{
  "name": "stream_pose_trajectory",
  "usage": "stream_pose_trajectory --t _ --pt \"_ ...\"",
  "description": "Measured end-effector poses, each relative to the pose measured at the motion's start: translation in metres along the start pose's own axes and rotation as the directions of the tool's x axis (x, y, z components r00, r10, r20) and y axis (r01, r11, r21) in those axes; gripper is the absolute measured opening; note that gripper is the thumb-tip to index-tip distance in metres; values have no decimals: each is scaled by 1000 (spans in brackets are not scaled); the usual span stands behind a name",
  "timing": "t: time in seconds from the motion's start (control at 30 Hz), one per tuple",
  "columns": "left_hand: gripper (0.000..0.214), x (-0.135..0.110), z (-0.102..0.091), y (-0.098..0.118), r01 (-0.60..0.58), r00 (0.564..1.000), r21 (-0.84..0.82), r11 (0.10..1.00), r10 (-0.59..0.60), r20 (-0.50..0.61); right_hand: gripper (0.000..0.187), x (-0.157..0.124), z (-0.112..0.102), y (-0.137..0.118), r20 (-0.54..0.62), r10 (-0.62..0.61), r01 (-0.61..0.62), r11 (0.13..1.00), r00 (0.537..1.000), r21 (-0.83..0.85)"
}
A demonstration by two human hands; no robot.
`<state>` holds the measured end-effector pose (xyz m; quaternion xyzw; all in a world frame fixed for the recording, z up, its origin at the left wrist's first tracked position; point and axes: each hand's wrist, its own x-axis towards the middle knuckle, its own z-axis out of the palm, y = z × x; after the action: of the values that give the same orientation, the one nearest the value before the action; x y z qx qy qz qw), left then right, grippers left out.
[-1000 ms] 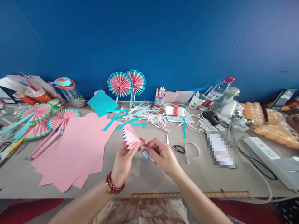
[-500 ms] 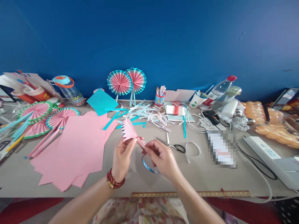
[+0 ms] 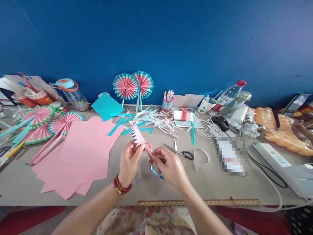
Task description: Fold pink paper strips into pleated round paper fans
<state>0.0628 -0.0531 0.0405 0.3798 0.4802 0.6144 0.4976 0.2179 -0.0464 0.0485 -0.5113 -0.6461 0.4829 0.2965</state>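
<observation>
My left hand [image 3: 130,163], with a red bead bracelet on its wrist, pinches a pleated pink paper fan [image 3: 138,137] near its folded middle. The fan's zigzag edge points up and away from me. My right hand [image 3: 166,165] is closed on the fan's lower end, just right of my left hand. A small blue tape ring [image 3: 155,172] lies on the table under my right hand. Both hands hover above the grey table [image 3: 215,186] near its front edge.
A stack of pink paper sheets [image 3: 80,153] lies at the left. Scissors [image 3: 179,152] rest right of my hands. Finished pink-and-teal fans [image 3: 133,86] stand at the blue wall, more fans [image 3: 49,122] lie far left. Paper strips [image 3: 151,119], cables, a bottle [image 3: 226,96] and a power strip [image 3: 281,163] fill the back and right.
The fan has been squeezed narrower, from a spread half-circle to a closer bundle. My hands rose a little, and the tape ring now lies under my right hand.
</observation>
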Motion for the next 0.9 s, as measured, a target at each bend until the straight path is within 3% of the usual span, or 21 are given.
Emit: stream_pose_trajectory --t 0.5,0.9 --pt "18 -2 -1 -5 11 998 -25 1000 -9 65 25 4 2 1 -39 53 -51 997 998 57" --pt "23 -6 -4 -12 -76 995 107 991 68 73 34 9 0 -4 -58 65 -68 997 996 -46"
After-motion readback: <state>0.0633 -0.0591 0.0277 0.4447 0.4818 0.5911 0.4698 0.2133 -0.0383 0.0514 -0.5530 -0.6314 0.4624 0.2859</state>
